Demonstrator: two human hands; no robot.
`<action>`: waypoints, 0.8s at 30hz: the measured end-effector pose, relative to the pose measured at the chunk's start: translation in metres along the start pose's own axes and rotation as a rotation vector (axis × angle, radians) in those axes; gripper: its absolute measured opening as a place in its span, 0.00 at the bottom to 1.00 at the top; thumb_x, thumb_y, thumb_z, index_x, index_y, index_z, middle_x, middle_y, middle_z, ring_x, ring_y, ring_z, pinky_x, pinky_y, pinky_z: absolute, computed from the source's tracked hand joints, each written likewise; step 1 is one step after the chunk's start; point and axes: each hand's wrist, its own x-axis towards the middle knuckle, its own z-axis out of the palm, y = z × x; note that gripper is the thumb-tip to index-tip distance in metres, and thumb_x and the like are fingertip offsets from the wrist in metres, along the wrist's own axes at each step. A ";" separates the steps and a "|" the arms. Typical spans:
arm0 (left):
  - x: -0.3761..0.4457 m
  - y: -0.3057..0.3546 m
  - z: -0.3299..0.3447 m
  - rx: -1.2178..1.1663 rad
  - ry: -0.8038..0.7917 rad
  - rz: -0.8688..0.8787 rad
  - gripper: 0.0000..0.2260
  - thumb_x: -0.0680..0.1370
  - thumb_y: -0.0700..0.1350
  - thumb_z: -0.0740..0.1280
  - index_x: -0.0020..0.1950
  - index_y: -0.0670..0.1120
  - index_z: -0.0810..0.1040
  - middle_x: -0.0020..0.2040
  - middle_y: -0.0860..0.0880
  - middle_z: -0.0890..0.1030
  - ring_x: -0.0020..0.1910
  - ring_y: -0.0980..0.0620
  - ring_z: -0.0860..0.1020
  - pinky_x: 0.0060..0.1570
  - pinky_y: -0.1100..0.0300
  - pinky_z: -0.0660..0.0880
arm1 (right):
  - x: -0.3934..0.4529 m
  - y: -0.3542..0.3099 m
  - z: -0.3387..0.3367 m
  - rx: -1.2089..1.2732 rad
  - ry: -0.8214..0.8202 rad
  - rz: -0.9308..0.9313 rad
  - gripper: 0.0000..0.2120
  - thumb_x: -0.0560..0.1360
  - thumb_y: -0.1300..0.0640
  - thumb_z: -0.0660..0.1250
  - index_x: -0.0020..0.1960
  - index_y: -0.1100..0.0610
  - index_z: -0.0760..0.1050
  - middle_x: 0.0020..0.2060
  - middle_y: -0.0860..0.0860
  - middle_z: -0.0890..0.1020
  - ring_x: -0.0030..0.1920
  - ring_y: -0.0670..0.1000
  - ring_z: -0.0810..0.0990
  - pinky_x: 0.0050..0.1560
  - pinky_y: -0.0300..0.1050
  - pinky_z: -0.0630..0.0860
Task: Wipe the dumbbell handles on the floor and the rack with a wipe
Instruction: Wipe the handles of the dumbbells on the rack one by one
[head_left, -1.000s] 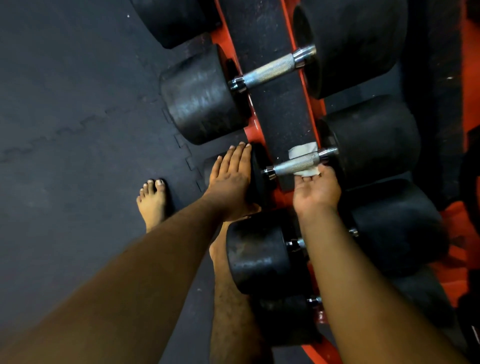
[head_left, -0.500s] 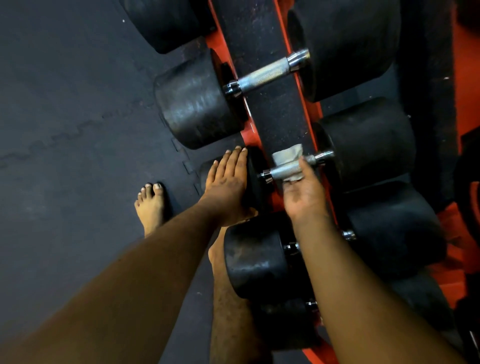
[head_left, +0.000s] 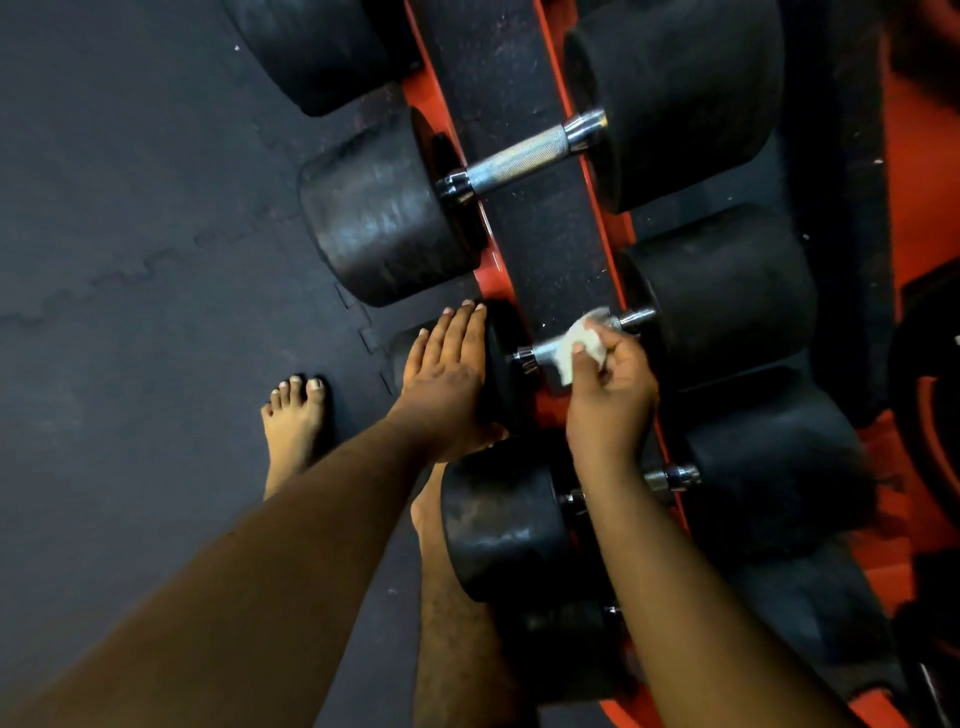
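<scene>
Mid-wipe on a rack handle (head_left: 540, 351); right hand (head_left: 608, 395) pinches the wipe (head_left: 582, 348) round it; left hand (head_left: 447, 374) flat, fingers together, steadying the weight; next, likely the nearer handle

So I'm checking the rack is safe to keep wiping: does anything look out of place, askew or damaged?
Nothing stands out. The dumbbells sit in a row across the rack. The left hand rests flat on one weight; the right hand holds the wipe against that dumbbell's handle.
</scene>
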 end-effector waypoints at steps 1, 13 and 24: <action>0.000 0.000 0.000 0.000 -0.003 0.002 0.64 0.67 0.59 0.80 0.81 0.46 0.32 0.83 0.48 0.35 0.81 0.49 0.33 0.80 0.47 0.37 | 0.010 -0.005 -0.002 -0.134 0.021 -0.197 0.12 0.78 0.67 0.67 0.60 0.59 0.80 0.55 0.50 0.83 0.54 0.45 0.80 0.58 0.35 0.76; 0.000 0.002 -0.008 -0.013 -0.073 -0.007 0.64 0.68 0.57 0.80 0.81 0.45 0.31 0.82 0.47 0.33 0.80 0.48 0.32 0.79 0.47 0.36 | -0.025 0.051 -0.021 -0.440 -0.498 -0.379 0.20 0.78 0.63 0.58 0.68 0.58 0.77 0.62 0.55 0.82 0.63 0.52 0.79 0.67 0.49 0.74; 0.001 0.002 -0.008 0.003 -0.041 0.019 0.63 0.68 0.58 0.79 0.81 0.45 0.32 0.83 0.48 0.35 0.81 0.48 0.34 0.79 0.50 0.35 | 0.050 0.024 0.037 1.013 0.369 0.669 0.21 0.72 0.60 0.74 0.62 0.64 0.75 0.56 0.59 0.83 0.55 0.55 0.84 0.62 0.50 0.79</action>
